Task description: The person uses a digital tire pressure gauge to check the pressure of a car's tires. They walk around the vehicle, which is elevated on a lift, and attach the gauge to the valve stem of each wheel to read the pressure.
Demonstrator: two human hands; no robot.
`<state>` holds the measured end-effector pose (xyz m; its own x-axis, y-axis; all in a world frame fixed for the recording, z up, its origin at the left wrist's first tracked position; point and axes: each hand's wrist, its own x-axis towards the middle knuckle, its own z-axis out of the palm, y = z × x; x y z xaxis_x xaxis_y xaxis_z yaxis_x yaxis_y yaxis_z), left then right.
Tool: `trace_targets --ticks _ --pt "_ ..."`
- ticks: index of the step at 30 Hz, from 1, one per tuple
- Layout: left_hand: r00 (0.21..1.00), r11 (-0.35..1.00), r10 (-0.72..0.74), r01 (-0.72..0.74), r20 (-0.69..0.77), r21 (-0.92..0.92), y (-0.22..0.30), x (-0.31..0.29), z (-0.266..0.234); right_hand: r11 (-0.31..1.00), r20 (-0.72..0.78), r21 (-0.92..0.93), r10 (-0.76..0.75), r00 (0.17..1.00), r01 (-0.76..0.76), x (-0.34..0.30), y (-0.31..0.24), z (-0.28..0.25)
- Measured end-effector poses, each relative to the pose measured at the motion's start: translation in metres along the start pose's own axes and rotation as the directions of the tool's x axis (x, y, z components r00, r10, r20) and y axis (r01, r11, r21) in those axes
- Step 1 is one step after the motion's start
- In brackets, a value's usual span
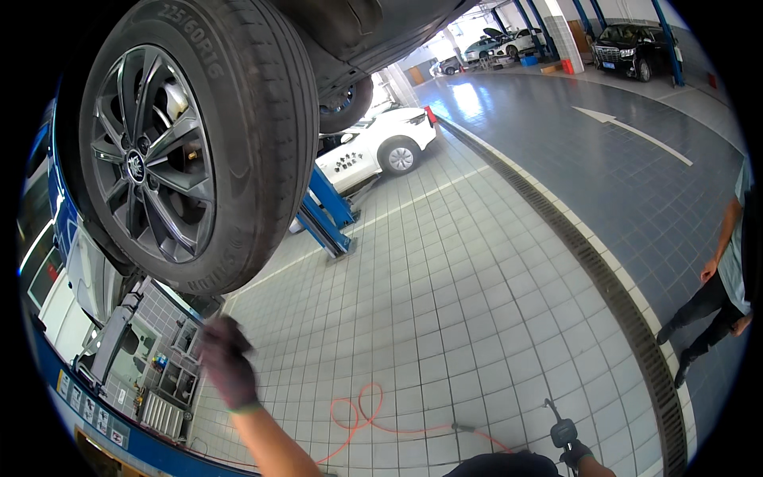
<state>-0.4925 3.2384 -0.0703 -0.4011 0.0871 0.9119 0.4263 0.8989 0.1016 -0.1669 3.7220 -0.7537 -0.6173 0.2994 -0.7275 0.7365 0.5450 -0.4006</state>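
Note:
My left hand (pixel 226 362), in a dark glove, is raised just below the tyre (pixel 274 151) of a wheel on a lifted car. It is smeared by motion, so its fingers and anything in them cannot be made out. The wheel's alloy rim (pixel 151 159) has dark and silver spokes, with lug bolts round the hub. Low at the right, my gloved right hand (pixel 574 456) is closed round a dark tyre inflator (pixel 563 433) with a boxy gauge head. A short hose with a hooked end sticks up from it. The handle is mostly hidden.
An orange air hose (pixel 373 425) loops over the tiled floor. A blue lift post (pixel 324 219) and a white car (pixel 381 147) stand beyond the wheel. A drain grate (pixel 604 278) runs along the right. Another person (pixel 719 270) stands at the right edge. Shelving (pixel 171 389) is at the lower left.

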Motion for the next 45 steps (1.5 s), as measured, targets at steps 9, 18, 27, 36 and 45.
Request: trace_targets --ticks 9,18,27,36,45 --pt "0.433 0.971 -0.196 0.210 0.880 0.113 -0.133 -0.597 0.124 0.980 0.165 0.061 -0.195 0.967 0.187 0.034 -0.034 -0.006" --pt "0.113 0.969 -0.059 0.246 0.992 0.030 -0.081 -0.627 0.069 0.758 0.345 -0.269 -0.500 0.794 0.594 -0.013 -0.154 -0.056" --pt "0.216 0.908 -0.056 0.418 0.975 -0.041 -0.050 -0.486 0.093 0.506 0.391 -0.342 -0.690 0.609 0.792 -0.065 -0.259 -0.038" --pt "-0.017 0.872 0.178 0.467 0.984 -0.149 -0.110 -0.536 0.069 0.636 0.197 -0.176 -0.725 0.660 0.751 -0.153 -0.319 -0.037" --pt "0.127 0.774 0.589 0.198 0.798 -0.602 -0.207 -0.636 0.103 0.773 0.004 -0.024 -0.634 0.773 0.634 -0.198 -0.350 -0.025"
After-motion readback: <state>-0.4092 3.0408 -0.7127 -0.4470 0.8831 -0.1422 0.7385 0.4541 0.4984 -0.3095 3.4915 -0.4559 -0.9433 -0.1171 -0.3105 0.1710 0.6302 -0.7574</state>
